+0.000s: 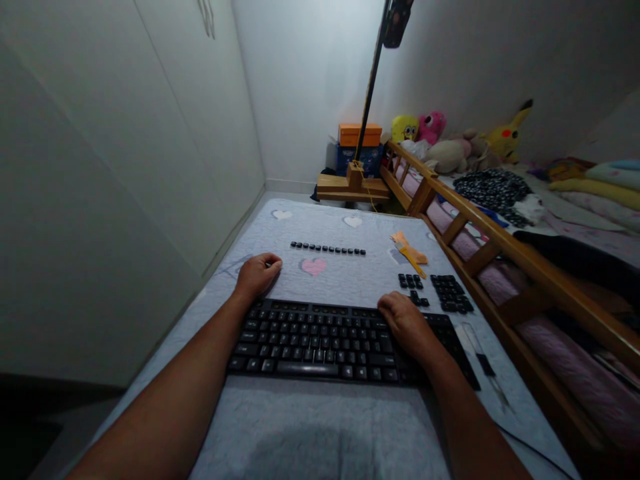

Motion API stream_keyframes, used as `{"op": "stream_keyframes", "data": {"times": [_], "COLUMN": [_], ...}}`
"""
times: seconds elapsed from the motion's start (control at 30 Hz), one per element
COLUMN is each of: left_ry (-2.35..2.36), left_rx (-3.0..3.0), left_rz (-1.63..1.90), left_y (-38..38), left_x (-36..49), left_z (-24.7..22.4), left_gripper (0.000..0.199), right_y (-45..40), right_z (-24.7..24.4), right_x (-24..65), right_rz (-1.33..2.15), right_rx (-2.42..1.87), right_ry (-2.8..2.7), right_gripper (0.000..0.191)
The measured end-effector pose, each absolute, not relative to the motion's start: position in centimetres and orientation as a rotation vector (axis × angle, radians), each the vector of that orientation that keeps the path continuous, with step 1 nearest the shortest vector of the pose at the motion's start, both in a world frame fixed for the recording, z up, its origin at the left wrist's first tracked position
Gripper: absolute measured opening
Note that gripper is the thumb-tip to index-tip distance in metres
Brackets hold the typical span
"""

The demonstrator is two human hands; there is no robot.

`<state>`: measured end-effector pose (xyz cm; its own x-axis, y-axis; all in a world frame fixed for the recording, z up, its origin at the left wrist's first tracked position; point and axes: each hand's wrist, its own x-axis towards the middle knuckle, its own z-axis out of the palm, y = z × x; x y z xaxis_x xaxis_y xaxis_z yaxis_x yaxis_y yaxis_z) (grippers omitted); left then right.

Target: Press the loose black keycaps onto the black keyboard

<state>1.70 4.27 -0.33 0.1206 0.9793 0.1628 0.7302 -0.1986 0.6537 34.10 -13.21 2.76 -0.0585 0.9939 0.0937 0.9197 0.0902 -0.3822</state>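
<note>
A black keyboard (313,340) lies across the cloth-covered surface in front of me. Its top strip and right-hand section show no keycaps. My right hand (406,323) rests over the upper right of the board, fingers curled down at its edge; what they grip, if anything, is hidden. Just beyond the upper left corner, my left hand (259,275) is closed with thumb and fingers together, and I cannot make out anything in it. Ahead of both hands runs a straight row of small black keycaps (328,249). More loose keycaps (450,292) sit grouped on the right.
A yellow-handled brush (411,259) lies on an orange cloth (420,253). Right of the keyboard is a thin tool with a black grip (485,365), near a dark cable (533,450). A wooden bed rail (495,267) borders the right side; a white cabinet (115,200) stands left.
</note>
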Motion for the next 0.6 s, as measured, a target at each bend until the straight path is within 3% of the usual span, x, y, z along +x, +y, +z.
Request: {"op": "stream_keyframes", "data": {"times": [0.6], "left_ry": [1.632], "left_rx": [1.970], "left_rz": [0.804], "left_y": [4.2], "left_x": [1.7], "left_z": [-0.3], "left_gripper": [0.033], "right_y": [-7.9], "right_z": [5.1], "right_x": [34.9], "right_rz": [0.287], "right_rx": [-1.891], "right_ry": [-1.944], "right_gripper": [0.012]}}
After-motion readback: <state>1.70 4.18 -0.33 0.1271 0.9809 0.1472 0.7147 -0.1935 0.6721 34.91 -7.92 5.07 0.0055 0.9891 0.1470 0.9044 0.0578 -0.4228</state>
